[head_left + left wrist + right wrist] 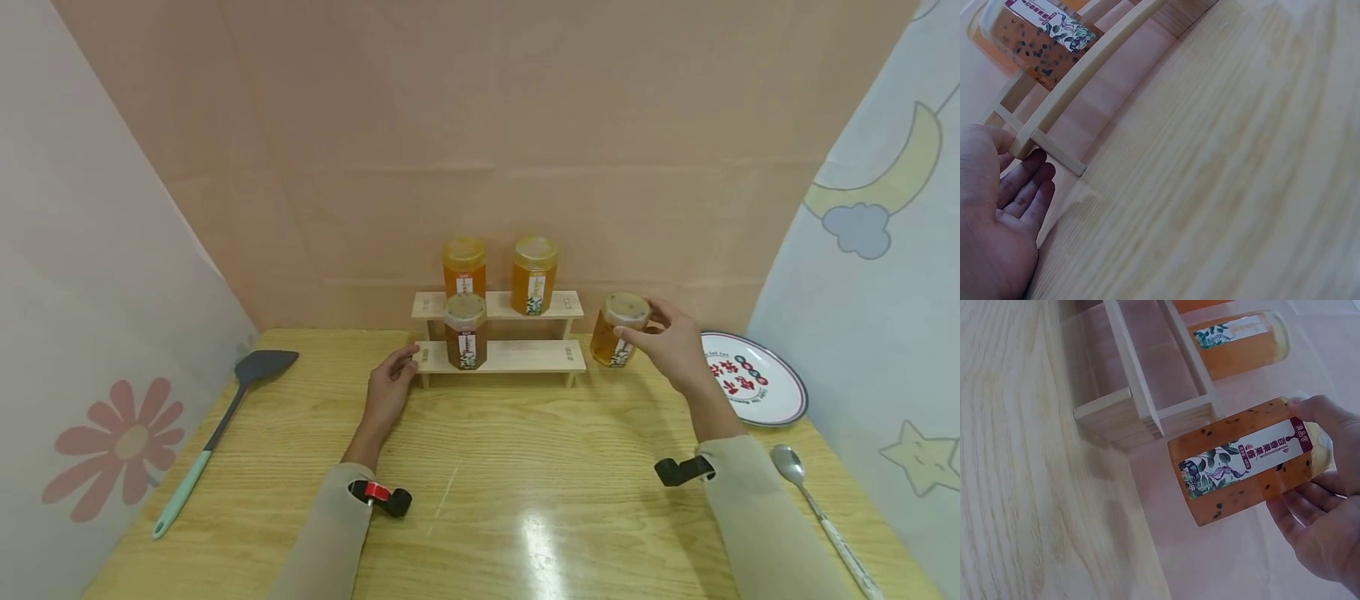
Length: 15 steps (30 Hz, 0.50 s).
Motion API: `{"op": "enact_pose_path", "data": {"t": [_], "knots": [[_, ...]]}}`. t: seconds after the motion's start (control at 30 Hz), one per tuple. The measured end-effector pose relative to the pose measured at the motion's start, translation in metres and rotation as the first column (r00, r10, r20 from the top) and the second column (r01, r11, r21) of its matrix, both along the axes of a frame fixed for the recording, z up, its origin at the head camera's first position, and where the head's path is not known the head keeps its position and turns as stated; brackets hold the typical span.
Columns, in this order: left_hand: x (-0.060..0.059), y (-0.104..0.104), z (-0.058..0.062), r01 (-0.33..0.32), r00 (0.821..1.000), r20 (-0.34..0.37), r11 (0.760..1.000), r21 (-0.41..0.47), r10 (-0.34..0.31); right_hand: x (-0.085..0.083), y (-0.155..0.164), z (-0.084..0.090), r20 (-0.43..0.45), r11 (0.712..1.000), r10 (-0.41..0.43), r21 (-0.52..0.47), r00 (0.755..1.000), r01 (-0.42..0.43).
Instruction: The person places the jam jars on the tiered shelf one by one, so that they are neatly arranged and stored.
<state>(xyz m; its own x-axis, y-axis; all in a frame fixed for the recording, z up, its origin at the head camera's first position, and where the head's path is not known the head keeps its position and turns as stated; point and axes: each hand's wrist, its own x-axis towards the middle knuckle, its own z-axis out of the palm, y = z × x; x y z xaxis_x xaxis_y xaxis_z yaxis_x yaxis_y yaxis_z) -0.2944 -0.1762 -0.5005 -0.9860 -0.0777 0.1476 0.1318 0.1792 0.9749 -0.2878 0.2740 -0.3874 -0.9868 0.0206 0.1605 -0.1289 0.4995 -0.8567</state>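
Observation:
A two-step wooden rack (525,357) stands at the back of the table. Two orange jars (534,275) sit on its upper step and a darker jar (465,332) on the lower step. My right hand (670,342) grips another orange jar (618,329) just right of the rack, held a little tilted; in the right wrist view this jar (1244,460) shows a flowered label beside the rack's end (1124,417). My left hand (390,387) lies with straight fingers touching the rack's left end; its fingers (1025,186) rest against the rack's corner (1054,150).
A grey spatula with a mint handle (217,429) lies at the left. A white plate with red print (757,385) and a metal spoon (817,512) lie at the right. Cloth walls close in the back and both sides.

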Motion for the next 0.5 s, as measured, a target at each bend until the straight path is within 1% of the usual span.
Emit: {"op": "enact_pose_path", "data": {"t": [0.23, 0.4, 0.5], "knots": [[0.0, 0.0, 0.001, 0.014, 1.0, 0.003, 1.0, -0.003, -0.014, 0.009, -0.01, 0.005, -0.047, 0.999, 0.021, -0.025, 0.999, -0.022], [0.0, 0.001, 0.001, 0.014, 1.0, 0.001, 1.0, -0.007, -0.014, 0.012, -0.023, 0.009, -0.064, 0.999, 0.043, -0.028, 0.997, -0.045], [0.001, 0.001, 0.001, 0.012, 1.0, 0.002, 1.0, -0.004, -0.012, 0.012, -0.031, 0.011, -0.058, 0.997, 0.063, -0.045, 0.996, -0.066]]}}
